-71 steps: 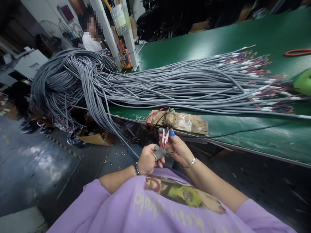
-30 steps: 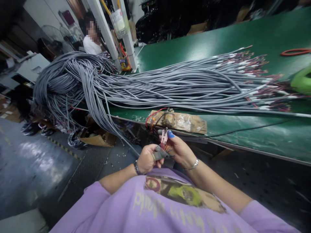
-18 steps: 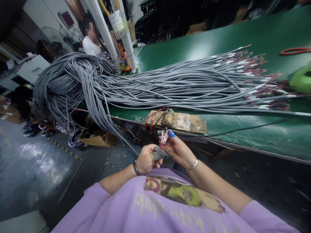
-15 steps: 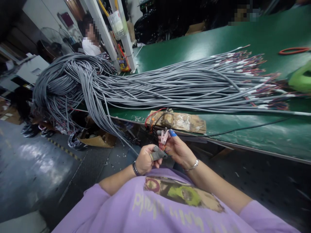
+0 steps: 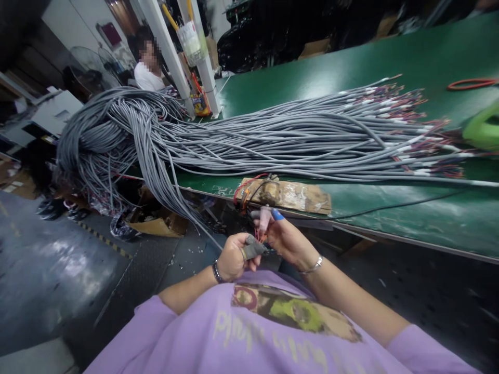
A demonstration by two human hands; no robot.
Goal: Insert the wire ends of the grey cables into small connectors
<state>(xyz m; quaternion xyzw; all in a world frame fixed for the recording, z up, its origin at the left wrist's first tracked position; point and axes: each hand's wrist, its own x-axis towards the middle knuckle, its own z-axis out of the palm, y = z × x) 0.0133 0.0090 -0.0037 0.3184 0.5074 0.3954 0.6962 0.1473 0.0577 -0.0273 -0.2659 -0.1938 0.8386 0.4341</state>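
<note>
My left hand (image 5: pixel 235 255), with a grey cover on its thumb, is closed around the end of a grey cable (image 5: pixel 213 240) that runs down from the big bundle. Thin red and dark wires (image 5: pixel 258 236) fan out of that end, between my two hands. My right hand (image 5: pixel 286 241) is beside it, a blue cover on one fingertip and pale pink wrapping on another finger. Its fingers are bent in around the wires; the exact grip is partly hidden and blurred. Just beyond the hands, at the table edge, lies a worn wooden block (image 5: pixel 298 196) with a dark fixture and wires on it.
A thick bundle of grey cables (image 5: pixel 273 140) stretches over the green table (image 5: pixel 390 208), stripped ends to the right. White posts (image 5: pixel 208 85) rise behind it. An orange-handled tool (image 5: pixel 471 83) and a green object (image 5: pixel 483 127) lie right. A cardboard box (image 5: pixel 159 226) is below. Another person (image 5: pixel 148 72) sits far left.
The fingers of my right hand have shifted slightly around the wires, and the pink-wrapped finger is now blurred. My left hand keeps its hold on the cable. The view has moved a little.
</note>
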